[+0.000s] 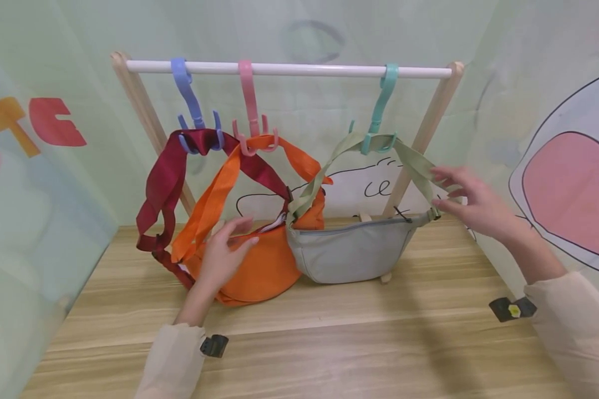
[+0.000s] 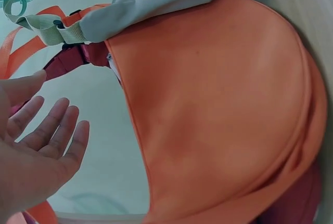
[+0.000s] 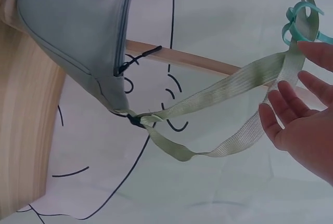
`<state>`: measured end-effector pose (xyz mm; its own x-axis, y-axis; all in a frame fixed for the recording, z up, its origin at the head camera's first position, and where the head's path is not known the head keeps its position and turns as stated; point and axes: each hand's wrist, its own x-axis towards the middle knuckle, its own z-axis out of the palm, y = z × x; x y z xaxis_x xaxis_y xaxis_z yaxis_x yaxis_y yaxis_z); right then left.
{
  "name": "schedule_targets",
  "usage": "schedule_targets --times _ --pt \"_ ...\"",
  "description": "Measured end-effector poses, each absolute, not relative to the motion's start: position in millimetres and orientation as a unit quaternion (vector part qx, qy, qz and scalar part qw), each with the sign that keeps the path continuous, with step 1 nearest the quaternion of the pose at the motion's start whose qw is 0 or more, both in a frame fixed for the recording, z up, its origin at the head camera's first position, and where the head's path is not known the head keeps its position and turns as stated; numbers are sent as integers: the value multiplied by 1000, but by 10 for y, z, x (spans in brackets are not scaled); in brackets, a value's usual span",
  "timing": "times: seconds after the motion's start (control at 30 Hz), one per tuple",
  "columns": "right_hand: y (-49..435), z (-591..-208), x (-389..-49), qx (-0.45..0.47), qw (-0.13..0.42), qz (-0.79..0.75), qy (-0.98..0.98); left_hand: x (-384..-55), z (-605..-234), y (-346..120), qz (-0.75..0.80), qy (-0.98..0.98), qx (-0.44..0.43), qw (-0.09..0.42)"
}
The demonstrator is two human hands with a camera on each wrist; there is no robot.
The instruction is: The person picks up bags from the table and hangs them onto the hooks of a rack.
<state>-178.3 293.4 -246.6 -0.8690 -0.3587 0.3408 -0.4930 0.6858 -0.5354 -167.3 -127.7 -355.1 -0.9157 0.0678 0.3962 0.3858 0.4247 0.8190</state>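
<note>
A grey shoulder bag [image 1: 351,252] hangs by its pale green strap [image 1: 419,163] from a teal hook [image 1: 384,97]. My right hand [image 1: 474,199] is beside that strap, fingers spread and nothing gripped; the right wrist view shows the fingertips right at the webbing. To the left, an orange bag [image 1: 262,266] hangs from a pink hook [image 1: 249,102]. My left hand [image 1: 227,252] is in front of the orange bag with relaxed, parted fingers and an empty palm. Behind it, a dark red strap [image 1: 167,177] loops over a blue hook [image 1: 187,91]; its bag is mostly hidden.
A white rail [image 1: 309,69] on wooden legs [image 1: 436,111] carries the hooks. The stand is on a wood-grain table [image 1: 329,343], close to a printed cloth backdrop [image 1: 299,33] that also encloses both sides.
</note>
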Motion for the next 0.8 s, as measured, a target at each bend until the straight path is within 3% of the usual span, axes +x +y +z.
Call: schedule_targets --times 0.4,0.8 --pt "2941 -2656 -1760 267 106 312 -906 -1557 -3706 -1389 -494 -843 -126 172" --pt "2895 -2848 -1700 261 102 313 -907 -1426 -3803 -1466 -420 -885 -127 153"
